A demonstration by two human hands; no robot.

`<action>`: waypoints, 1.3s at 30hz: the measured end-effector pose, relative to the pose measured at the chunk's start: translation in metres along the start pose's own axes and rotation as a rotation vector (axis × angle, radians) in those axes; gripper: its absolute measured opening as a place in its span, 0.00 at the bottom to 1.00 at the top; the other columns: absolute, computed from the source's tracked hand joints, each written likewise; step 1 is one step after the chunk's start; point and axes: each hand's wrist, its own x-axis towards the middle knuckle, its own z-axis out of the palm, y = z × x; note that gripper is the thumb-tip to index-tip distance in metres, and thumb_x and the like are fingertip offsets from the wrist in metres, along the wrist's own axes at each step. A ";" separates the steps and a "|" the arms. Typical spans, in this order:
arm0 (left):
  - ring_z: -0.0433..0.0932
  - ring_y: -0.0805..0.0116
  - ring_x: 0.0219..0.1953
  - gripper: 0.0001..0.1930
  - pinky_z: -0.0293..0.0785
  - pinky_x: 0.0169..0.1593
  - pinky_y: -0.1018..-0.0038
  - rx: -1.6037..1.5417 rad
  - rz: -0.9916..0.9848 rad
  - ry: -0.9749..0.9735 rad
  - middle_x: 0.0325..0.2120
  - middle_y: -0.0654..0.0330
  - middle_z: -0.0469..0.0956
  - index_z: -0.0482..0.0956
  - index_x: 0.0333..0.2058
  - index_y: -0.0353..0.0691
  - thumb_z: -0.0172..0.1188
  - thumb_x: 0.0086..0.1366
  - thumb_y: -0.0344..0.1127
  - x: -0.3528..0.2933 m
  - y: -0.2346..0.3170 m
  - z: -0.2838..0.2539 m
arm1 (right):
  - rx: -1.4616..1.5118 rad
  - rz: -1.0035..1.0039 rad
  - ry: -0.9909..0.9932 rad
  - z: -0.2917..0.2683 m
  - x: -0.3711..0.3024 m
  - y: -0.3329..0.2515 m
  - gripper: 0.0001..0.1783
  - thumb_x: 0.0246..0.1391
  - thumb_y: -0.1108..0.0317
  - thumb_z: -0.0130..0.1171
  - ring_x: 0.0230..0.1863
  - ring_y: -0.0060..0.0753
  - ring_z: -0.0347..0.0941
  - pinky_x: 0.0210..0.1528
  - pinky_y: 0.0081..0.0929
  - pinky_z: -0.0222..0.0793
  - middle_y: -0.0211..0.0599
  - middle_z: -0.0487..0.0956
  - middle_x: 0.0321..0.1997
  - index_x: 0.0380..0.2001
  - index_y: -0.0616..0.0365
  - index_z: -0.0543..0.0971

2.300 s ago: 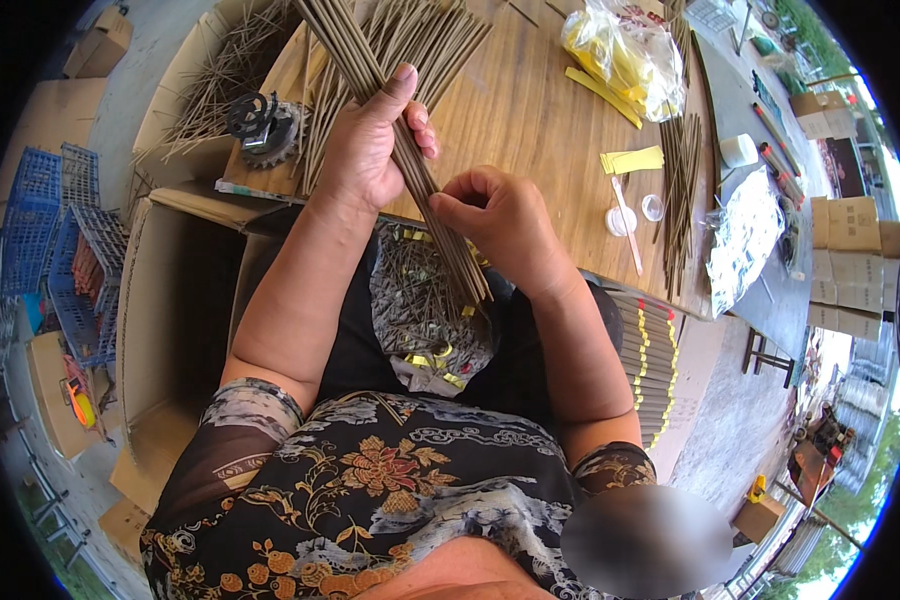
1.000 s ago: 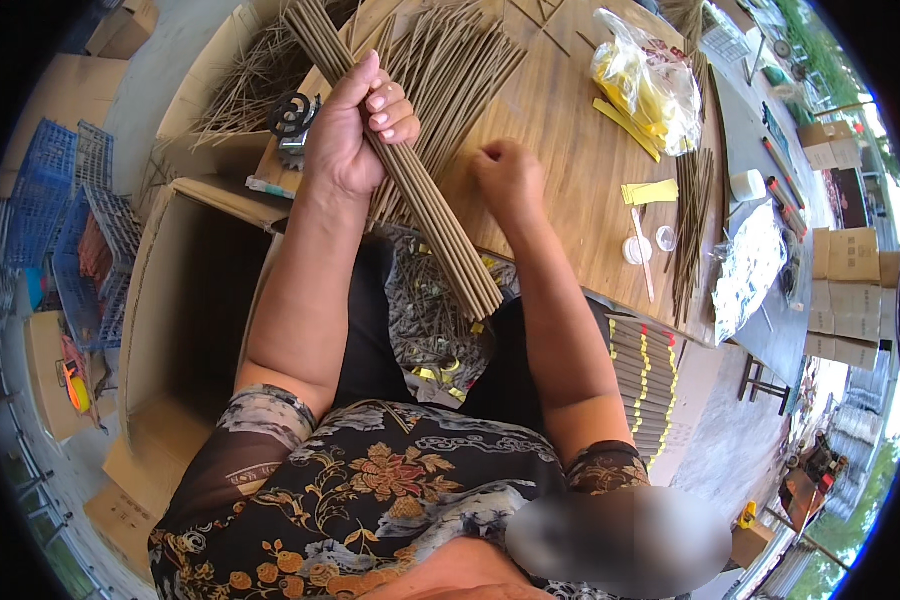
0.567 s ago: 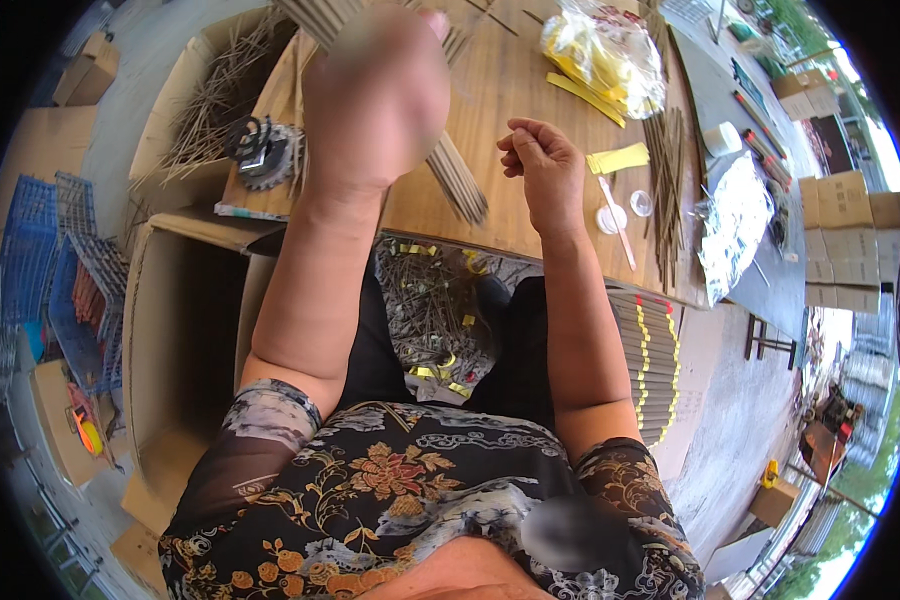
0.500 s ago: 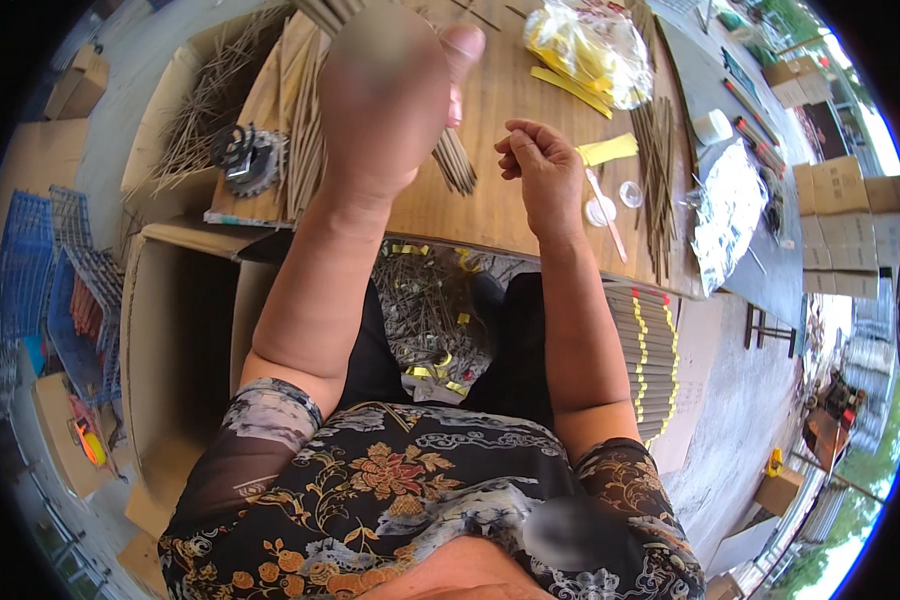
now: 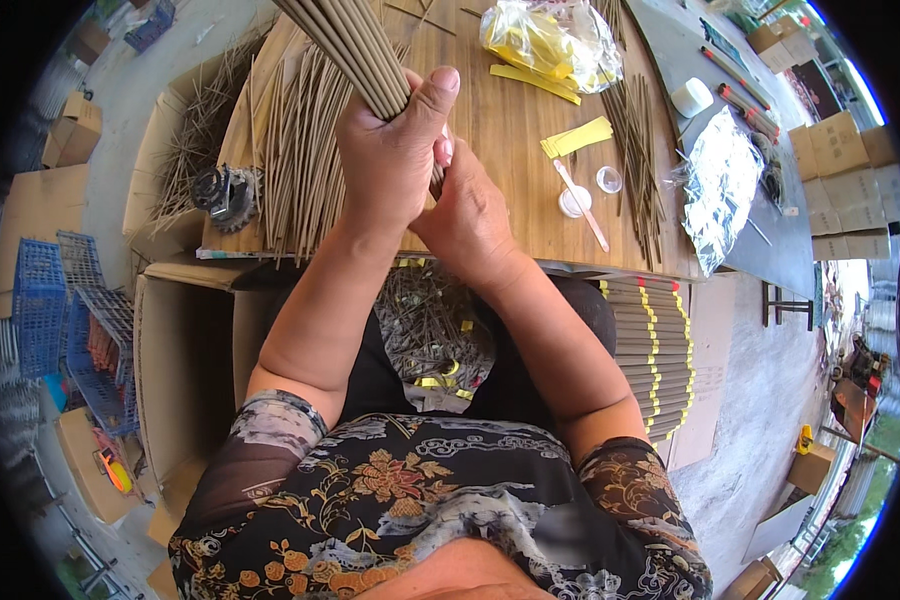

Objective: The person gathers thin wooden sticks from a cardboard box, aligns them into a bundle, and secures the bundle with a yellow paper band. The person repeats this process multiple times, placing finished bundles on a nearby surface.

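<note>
Gripping hand, left: the left hand (image 5: 395, 155) is closed round a stick bundle (image 5: 345, 50), thumb uppermost along the near side.
Second hand, right: the right hand (image 5: 470, 215) is curled just below the left, at the bundle's lower end; its fingers are partly hidden, so how tightly they close cannot be told.
Stick bundle: slim brown rods, tilted, rising from between the hands toward the upper left, where the far end leaves the view.
Worktop: wood-grained worktop (image 5: 460, 75) beneath and beyond the hands.
Loose sticks: a broad layer of loose sticks (image 5: 310, 165) lies just left of the left hand; beside it, farther left, sits a dark toothed metal part (image 5: 232, 200).
Yellow pieces: right of the hands lie fanned yellow slips (image 5: 578, 137); beyond these, longer yellow strips (image 5: 535, 84) rest beside a clear plastic bag (image 5: 560, 45) with yellow contents.
Small items: right of the right hand, a flat pinkish stick (image 5: 590, 222) lies across a white round lid (image 5: 573, 202), near a clear shallow dish (image 5: 609, 180).
Banded bundles: nearer the body and right of the hands, stacked bundles (image 5: 630, 340) carry yellow bands.
</note>
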 end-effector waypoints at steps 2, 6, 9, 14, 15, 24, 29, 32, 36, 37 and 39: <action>0.65 0.79 0.11 0.13 0.62 0.16 0.84 -0.138 -0.107 -0.028 0.10 0.66 0.66 0.66 0.18 0.40 0.61 0.54 0.35 -0.002 0.002 -0.004 | 0.146 0.081 0.011 0.012 -0.001 0.007 0.16 0.44 0.71 0.57 0.32 0.30 0.71 0.34 0.27 0.66 0.33 0.74 0.29 0.37 0.64 0.68; 0.65 0.78 0.13 0.12 0.63 0.16 0.81 -0.439 -0.500 -0.186 0.14 0.67 0.67 0.67 0.20 0.43 0.57 0.56 0.40 0.017 0.003 -0.041 | 0.554 0.453 -0.603 -0.010 -0.001 -0.009 0.13 0.50 0.63 0.54 0.11 0.20 0.62 0.13 0.19 0.57 0.28 0.67 0.13 0.20 0.58 0.67; 0.62 0.79 0.11 0.14 0.58 0.15 0.83 -0.586 -0.533 -0.208 0.11 0.69 0.64 0.65 0.19 0.45 0.57 0.56 0.43 0.026 0.006 -0.058 | 1.117 0.779 -0.800 -0.006 -0.009 -0.009 0.16 0.51 0.61 0.54 0.09 0.16 0.59 0.10 0.17 0.52 0.28 0.66 0.12 0.17 0.56 0.64; 0.61 0.79 0.11 0.15 0.58 0.16 0.82 -0.268 -0.504 0.083 0.10 0.70 0.63 0.63 0.17 0.47 0.57 0.57 0.43 0.022 0.004 -0.057 | 0.356 0.383 -0.492 0.018 -0.013 -0.003 0.14 0.52 0.63 0.51 0.09 0.16 0.57 0.10 0.18 0.52 0.26 0.64 0.11 0.18 0.57 0.65; 0.61 0.80 0.11 0.15 0.58 0.16 0.83 -0.285 -0.502 0.062 0.10 0.69 0.63 0.63 0.17 0.46 0.56 0.57 0.43 0.022 0.004 -0.058 | 0.478 0.460 -0.579 0.013 -0.011 -0.005 0.13 0.52 0.63 0.52 0.09 0.16 0.58 0.10 0.18 0.53 0.26 0.64 0.11 0.19 0.58 0.66; 0.58 0.79 0.10 0.15 0.57 0.16 0.83 -0.315 -0.543 0.161 0.09 0.70 0.59 0.63 0.18 0.43 0.50 0.62 0.41 0.030 0.006 -0.074 | 0.429 0.493 -0.592 0.018 -0.013 -0.014 0.12 0.52 0.65 0.52 0.08 0.15 0.56 0.09 0.15 0.50 0.23 0.61 0.09 0.19 0.56 0.66; 0.57 0.79 0.10 0.15 0.55 0.15 0.82 -0.695 -0.585 -0.203 0.09 0.69 0.59 0.63 0.19 0.43 0.49 0.62 0.42 0.032 0.009 -0.088 | 1.208 0.889 -0.924 0.006 -0.012 -0.015 0.12 0.52 0.65 0.53 0.08 0.15 0.55 0.09 0.16 0.52 0.24 0.62 0.10 0.20 0.55 0.66; 0.60 0.79 0.11 0.14 0.58 0.17 0.82 -0.662 -0.546 -0.225 0.10 0.69 0.61 0.64 0.20 0.43 0.51 0.61 0.42 0.032 0.004 -0.091 | 0.903 0.709 -0.836 0.011 -0.013 -0.012 0.12 0.52 0.65 0.52 0.08 0.16 0.56 0.09 0.17 0.52 0.25 0.64 0.12 0.19 0.56 0.65; 0.65 0.77 0.15 0.13 0.63 0.21 0.81 -0.299 -0.501 0.076 0.12 0.67 0.65 0.68 0.22 0.43 0.57 0.56 0.43 0.023 0.001 -0.076 | 0.408 0.413 -0.506 0.023 -0.016 -0.005 0.14 0.51 0.63 0.53 0.09 0.16 0.58 0.10 0.17 0.54 0.25 0.64 0.11 0.17 0.56 0.64; 0.65 0.76 0.15 0.13 0.63 0.21 0.81 -0.205 -0.479 0.117 0.11 0.67 0.65 0.68 0.21 0.43 0.58 0.56 0.43 0.018 0.003 -0.070 | 0.322 0.343 -0.454 0.025 -0.017 -0.003 0.15 0.51 0.63 0.53 0.09 0.16 0.58 0.11 0.17 0.55 0.24 0.63 0.10 0.17 0.56 0.64; 0.63 0.78 0.13 0.14 0.61 0.19 0.81 -0.228 -0.502 0.139 0.11 0.69 0.64 0.66 0.17 0.45 0.57 0.57 0.41 0.015 0.001 -0.069 | 0.150 0.201 -0.351 0.029 -0.017 -0.001 0.16 0.50 0.62 0.54 0.09 0.16 0.59 0.11 0.17 0.56 0.24 0.63 0.10 0.16 0.56 0.64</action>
